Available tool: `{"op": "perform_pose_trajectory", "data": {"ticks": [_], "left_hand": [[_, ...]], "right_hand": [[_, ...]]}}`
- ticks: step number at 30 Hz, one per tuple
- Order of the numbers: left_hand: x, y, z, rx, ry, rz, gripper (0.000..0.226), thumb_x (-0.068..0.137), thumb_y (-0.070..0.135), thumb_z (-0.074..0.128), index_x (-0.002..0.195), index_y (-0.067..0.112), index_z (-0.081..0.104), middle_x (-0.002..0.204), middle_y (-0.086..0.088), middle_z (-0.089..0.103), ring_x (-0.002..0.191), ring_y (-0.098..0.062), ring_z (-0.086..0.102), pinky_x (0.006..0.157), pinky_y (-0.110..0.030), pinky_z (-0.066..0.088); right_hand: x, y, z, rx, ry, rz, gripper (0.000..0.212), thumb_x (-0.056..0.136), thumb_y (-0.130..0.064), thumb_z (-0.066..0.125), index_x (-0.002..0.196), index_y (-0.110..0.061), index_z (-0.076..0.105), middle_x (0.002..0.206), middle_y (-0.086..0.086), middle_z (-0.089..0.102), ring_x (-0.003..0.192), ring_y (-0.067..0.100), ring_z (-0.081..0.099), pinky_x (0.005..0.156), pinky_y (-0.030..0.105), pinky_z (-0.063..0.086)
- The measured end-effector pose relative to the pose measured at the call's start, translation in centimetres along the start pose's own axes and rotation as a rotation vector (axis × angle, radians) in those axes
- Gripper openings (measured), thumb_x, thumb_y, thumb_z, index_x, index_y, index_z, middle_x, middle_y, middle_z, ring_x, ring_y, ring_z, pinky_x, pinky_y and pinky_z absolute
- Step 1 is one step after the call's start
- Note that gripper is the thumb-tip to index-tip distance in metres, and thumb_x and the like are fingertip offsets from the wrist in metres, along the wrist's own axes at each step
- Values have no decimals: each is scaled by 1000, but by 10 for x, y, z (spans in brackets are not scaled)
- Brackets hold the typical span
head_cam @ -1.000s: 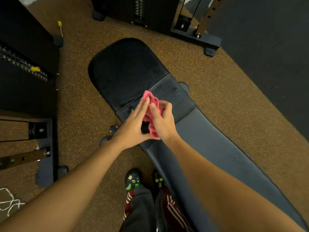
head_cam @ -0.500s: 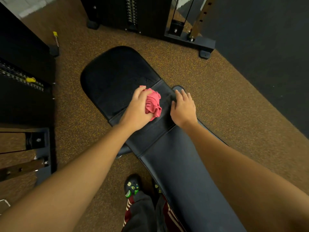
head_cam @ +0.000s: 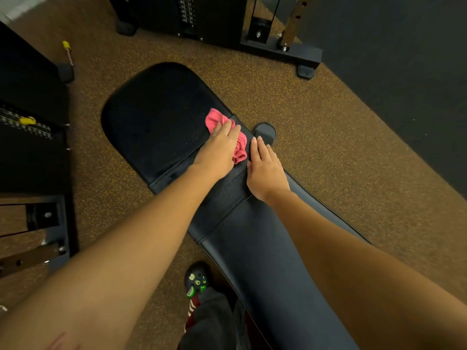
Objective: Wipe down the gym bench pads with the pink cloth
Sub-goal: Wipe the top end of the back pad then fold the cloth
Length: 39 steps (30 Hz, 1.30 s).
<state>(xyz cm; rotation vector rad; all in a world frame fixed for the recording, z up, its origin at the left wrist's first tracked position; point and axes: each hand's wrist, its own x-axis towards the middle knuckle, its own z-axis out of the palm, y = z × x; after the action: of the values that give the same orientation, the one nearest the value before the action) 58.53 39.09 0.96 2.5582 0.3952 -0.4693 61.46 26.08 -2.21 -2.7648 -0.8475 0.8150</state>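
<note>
Your left hand presses the pink cloth with straight fingers onto the seat pad, near the right edge of the bench. Your right hand lies flat and empty just beside it.

no readable text, weight stack markings blurred

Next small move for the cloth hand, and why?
Probably slide the left hand with the pink cloth out across the seat pad: the cloth sits at that pad's near right corner, most of the pad lies bare beyond it, and the right hand rests flat on the bench edge.
</note>
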Motion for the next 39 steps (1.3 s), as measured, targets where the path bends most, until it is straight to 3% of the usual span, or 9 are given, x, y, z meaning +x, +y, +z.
{"op": "perform_pose_trajectory", "data": {"ticks": [7, 11, 25, 30, 39], "left_hand": [[-28, -16, 3, 93, -45, 132, 74, 86, -5, 53, 148, 8, 14, 157, -11, 8, 146, -25, 3, 117, -33, 15], [-12, -11, -6, 152, -51, 88, 75, 87, -1, 55, 149, 8, 13, 158, -11, 5, 146, -28, 3, 117, -37, 16], [-28, -13, 7, -1, -33, 160, 73, 86, -9, 51, 148, 9, 19, 158, -7, 9, 146, -24, 3, 116, -34, 18], [3, 5, 5, -9, -33, 131, 69, 86, -6, 53, 147, 6, 21, 157, -10, 13, 145, -27, 4, 117, -37, 18], [-47, -24, 10, 18, 5, 211, 72, 83, -13, 48, 147, 12, 26, 157, -2, 15, 146, -21, 8, 115, -35, 18]], "right_hand": [[-2, -2, 0, 20, 4, 16, 55, 103, -23, 23, 150, -9, -1, 159, 8, -2, 146, 27, 0, 120, 37, 4], [0, -3, 1, 20, 4, 25, 55, 103, -23, 22, 151, -9, -1, 159, 7, -3, 146, 26, -2, 120, 37, 3], [3, -3, 0, 55, -27, 21, 61, 98, -15, 30, 150, -8, 0, 159, 8, -3, 146, 26, -1, 120, 36, 5], [3, 0, -6, 38, 16, -43, 65, 92, -6, 34, 150, -4, 3, 158, 11, 1, 147, 21, 0, 118, 27, -3], [4, 3, -14, 261, 39, 45, 52, 98, -11, 31, 149, -13, 23, 157, 5, 18, 142, 25, 20, 117, 34, 14]]}}
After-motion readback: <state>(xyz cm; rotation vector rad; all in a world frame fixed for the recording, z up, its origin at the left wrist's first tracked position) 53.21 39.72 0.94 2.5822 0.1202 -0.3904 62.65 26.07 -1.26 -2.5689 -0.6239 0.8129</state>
